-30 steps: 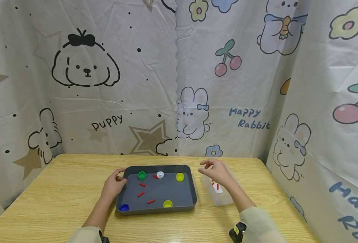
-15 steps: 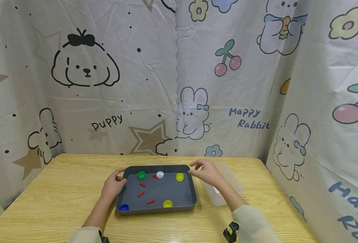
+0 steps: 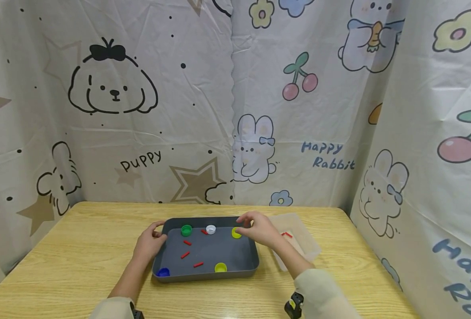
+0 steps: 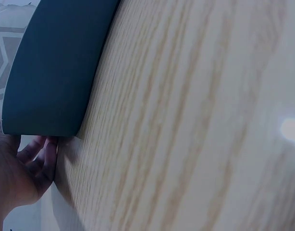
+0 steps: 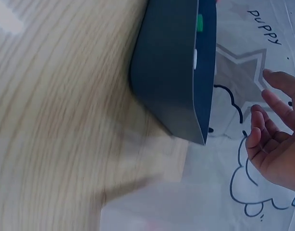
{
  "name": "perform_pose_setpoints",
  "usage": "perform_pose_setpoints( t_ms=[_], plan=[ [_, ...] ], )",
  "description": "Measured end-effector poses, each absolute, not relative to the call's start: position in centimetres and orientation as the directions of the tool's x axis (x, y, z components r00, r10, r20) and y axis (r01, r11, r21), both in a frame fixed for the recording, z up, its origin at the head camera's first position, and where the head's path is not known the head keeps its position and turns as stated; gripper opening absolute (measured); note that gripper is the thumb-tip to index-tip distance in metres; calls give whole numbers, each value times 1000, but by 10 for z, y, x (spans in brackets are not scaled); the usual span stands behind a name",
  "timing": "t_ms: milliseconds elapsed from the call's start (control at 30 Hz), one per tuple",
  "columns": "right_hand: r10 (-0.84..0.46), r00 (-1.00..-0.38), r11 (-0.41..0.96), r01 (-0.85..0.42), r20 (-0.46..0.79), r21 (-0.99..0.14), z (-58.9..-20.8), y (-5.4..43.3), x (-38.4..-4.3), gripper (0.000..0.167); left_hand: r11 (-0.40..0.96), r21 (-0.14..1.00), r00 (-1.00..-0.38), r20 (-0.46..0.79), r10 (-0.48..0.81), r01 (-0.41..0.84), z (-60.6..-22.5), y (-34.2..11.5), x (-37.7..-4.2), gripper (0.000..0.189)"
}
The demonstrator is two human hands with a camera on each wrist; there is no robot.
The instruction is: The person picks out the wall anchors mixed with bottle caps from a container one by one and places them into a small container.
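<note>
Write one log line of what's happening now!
left hand: at tray side; right hand: over tray's right end, empty; inside: red sticks, round caps

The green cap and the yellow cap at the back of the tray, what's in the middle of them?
In the head view, a white cap and a red stick lie between the green cap and the yellow cap.
</note>
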State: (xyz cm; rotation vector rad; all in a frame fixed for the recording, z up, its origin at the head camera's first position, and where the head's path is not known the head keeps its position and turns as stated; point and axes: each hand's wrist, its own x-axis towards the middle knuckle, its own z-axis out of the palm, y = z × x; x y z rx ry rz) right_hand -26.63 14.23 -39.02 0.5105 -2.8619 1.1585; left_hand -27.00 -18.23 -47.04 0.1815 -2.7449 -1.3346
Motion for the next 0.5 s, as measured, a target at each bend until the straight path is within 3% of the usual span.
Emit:
perform_pose_setpoints(
  t_ms=[500],
  plan=[
    [-448, -888, 658, -409, 107, -632, -404, 105, -259, 21, 608, 788, -987, 8, -160, -92, -472, -182, -271, 49]
  ],
)
